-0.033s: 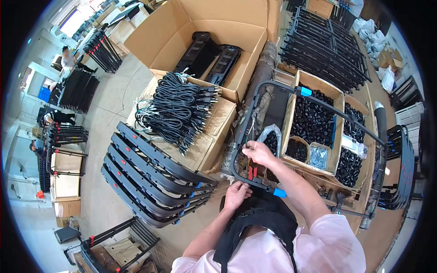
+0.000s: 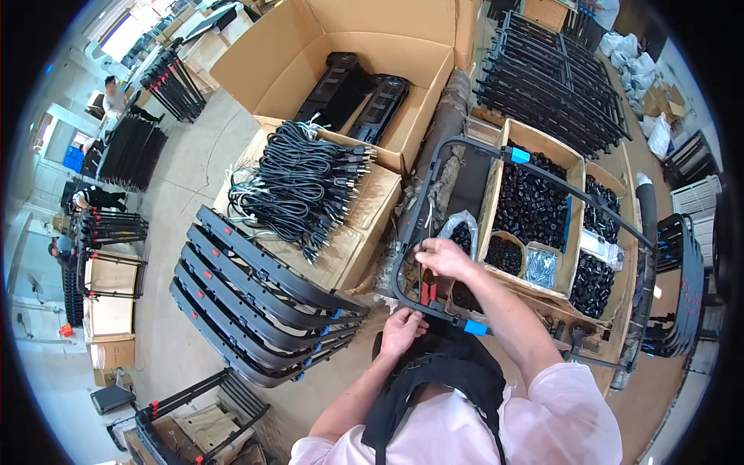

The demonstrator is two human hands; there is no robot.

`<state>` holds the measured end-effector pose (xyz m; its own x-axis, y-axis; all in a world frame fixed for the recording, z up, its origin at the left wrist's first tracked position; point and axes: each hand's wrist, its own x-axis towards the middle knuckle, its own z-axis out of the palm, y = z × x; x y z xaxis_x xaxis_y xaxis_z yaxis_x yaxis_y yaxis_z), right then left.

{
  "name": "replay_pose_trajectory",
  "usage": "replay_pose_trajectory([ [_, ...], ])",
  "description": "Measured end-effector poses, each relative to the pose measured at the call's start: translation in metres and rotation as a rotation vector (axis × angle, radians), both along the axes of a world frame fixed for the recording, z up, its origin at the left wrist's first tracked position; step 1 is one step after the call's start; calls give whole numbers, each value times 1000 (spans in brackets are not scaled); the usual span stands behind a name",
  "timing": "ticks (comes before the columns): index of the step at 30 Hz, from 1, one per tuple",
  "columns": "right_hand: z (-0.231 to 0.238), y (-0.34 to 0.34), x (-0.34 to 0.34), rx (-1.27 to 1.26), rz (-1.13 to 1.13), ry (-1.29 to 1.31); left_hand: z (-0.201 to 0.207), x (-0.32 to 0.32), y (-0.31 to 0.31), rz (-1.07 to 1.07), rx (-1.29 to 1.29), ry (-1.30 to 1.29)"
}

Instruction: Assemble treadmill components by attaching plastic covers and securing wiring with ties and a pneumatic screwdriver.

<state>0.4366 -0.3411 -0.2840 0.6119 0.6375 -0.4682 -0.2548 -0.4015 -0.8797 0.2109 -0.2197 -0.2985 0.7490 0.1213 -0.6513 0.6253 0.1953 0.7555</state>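
A large black tubular frame (image 2: 434,174) with rounded corners and blue clips (image 2: 474,328) lies before me, tilted across the workbench. My left hand (image 2: 403,332) is at its near corner, fingers closed on the near bar. Just above, inside that corner, my right hand (image 2: 440,257) is pinched; a thin cable (image 2: 430,223) runs up from its fingers. Exactly how the fingertips grip it is hidden. Red parts (image 2: 428,292) stand between the two hands, next to the near bar.
Right of the hands, wooden trays (image 2: 487,225) hold black plastic pieces and screws (image 2: 541,266). Bundled black cables (image 2: 302,186) lie on a carton at left, beside stacked curved black frames (image 2: 232,287). Behind is an open cardboard box (image 2: 387,46). Other people work at far left.
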Motion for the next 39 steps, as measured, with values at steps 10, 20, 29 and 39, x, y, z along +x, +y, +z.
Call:
replay_pose_trajectory([
  [10,20,-74,25,-529,127,-690,5,3,1,-20,-16,0],
  [20,-12,-23,2,-721,59,-675,-3,2,2,-7,-56,-21],
  [29,13,-44,16,-474,-138,-336,0,1,6,-14,-66,-27],
  [39,15,-56,16,-189,-253,-315,2,5,8,-40,-91,-16],
])
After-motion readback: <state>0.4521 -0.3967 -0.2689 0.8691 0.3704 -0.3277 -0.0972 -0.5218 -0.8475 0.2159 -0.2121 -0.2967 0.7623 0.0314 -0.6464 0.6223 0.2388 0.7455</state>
